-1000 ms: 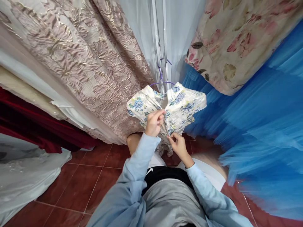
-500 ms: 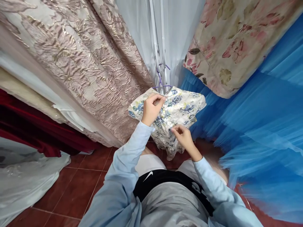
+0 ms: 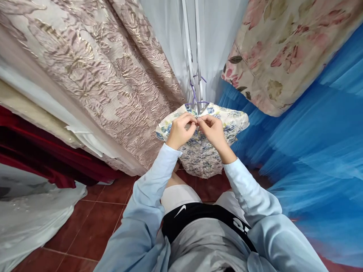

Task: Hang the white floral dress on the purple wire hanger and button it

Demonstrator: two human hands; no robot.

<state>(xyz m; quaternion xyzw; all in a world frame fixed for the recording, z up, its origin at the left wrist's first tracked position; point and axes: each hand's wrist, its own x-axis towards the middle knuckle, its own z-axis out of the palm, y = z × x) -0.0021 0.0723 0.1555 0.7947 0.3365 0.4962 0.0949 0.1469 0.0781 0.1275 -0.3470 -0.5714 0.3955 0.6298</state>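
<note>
A white blouse (image 3: 202, 160) with blue flowers hangs in front of me on a purple hanger (image 3: 194, 99). My left hand (image 3: 181, 128) pinches the top of its front opening, just under the neckline. Right beside it, my right hand (image 3: 212, 130) is closed in a pinch on the same spot, fingertips meeting those of the left. Whatever small fastener lies between the fingertips is too hidden to make out. The lower part of the blouse hangs down loosely above the floor.
White metal rails (image 3: 199, 53) rise behind the hanger. Pink brocade fabric (image 3: 113, 83) hangs at the left, with dark red cloth (image 3: 36, 151) beyond it. To the right hang a floral cloth (image 3: 283, 56) and blue tulle (image 3: 306, 158). Red tiles (image 3: 85, 230) cover the floor.
My right hand has moved up from the middle of the blouse to the neckline, meeting the left hand. The blouse's lower part now hangs flatter. My left hand has stayed near the neckline.
</note>
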